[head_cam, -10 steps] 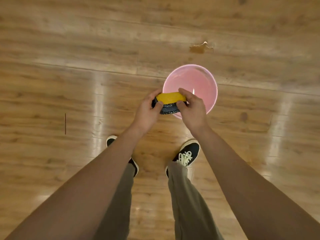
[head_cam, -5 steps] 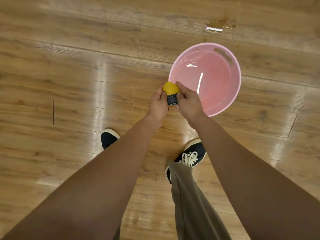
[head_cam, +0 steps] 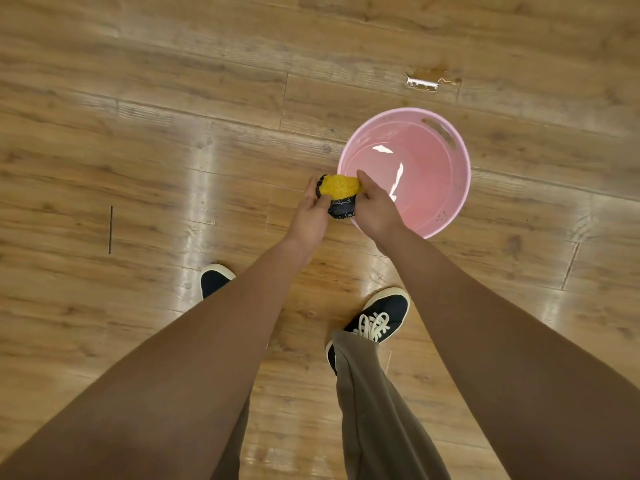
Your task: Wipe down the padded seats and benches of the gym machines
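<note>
Standing on a wooden plank floor [head_cam: 173,133], we are looking straight down past our bare forearms. We are holding a sponge [head_cam: 341,194] between both grips, at the near-left edge of a pink bucket [head_cam: 446,209] that is sitting on the floor ahead of our feet.

The sponge is being squashed into a lump, its yellow side bulging upward and its dark speckled side showing underneath. Our left grip [head_cam: 310,220] is curling round the left end of the sponge, the fingertips wrapping behind it. Our right grip [head_cam: 375,209] is pinching the right end, with the thumb lying across the top of the yellow part and the other fingers tucked below. Both grips are closing tightly on the sponge and holding nothing else.

The sponge is hanging at the bucket's rim, partly over the floor and partly over the bucket; we cannot tell whether it is touching the rim.

Bright glints are showing inside the bucket, and a handle slot [head_cam: 440,133] is showing in its far wall. Beyond the bucket a small wet patch [head_cam: 433,79] is shining on the planks.

Our left shoe [head_cam: 214,280] is peeking out beside the left forearm. Our right shoe [head_cam: 381,317], dark with white laces, is pointing toward the bucket below an olive trouser leg [head_cam: 374,403].
</note>
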`<state>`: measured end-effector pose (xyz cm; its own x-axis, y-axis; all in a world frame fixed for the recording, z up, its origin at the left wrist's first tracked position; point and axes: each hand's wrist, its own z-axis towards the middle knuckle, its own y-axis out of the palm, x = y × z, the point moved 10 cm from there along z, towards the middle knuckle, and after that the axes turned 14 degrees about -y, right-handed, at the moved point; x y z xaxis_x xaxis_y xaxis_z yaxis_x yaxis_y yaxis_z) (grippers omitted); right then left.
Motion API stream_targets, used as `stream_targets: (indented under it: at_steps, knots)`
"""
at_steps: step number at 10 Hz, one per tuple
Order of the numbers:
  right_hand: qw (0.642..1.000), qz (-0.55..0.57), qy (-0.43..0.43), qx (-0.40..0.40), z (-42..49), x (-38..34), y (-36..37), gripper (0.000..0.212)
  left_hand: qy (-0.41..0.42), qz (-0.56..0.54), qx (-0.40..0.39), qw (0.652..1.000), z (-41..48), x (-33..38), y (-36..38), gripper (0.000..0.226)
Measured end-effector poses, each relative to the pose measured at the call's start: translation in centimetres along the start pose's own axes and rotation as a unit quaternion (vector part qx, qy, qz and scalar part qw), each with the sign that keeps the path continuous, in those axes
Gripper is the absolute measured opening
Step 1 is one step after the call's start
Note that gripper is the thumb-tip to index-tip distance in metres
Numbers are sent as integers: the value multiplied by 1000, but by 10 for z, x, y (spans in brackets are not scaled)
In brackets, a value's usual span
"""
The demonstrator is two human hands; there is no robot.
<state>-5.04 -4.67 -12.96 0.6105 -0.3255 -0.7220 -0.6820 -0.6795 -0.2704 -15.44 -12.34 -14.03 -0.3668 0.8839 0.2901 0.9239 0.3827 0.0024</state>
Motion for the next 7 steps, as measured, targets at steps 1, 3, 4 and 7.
stream_targets:
  at_steps: [1, 3, 4, 7]
  knots:
    - [1000, -1, -19, 25, -3, 0, -6, 53, 12, -5, 1, 1000, -1, -2, 4, 57]
    - [998, 37, -4, 43, -6, 4, -6, 53, 10, 6, 37, 999, 5, -6, -1, 60]
    - [998, 55, -2, 40, -8, 4, -3, 62, 26, 14, 42, 999, 7, -5, -3, 59]
    - [989, 114, 4, 93, -8, 19, -7, 58, -28, 32, 80, 996, 4, -4, -19, 63]
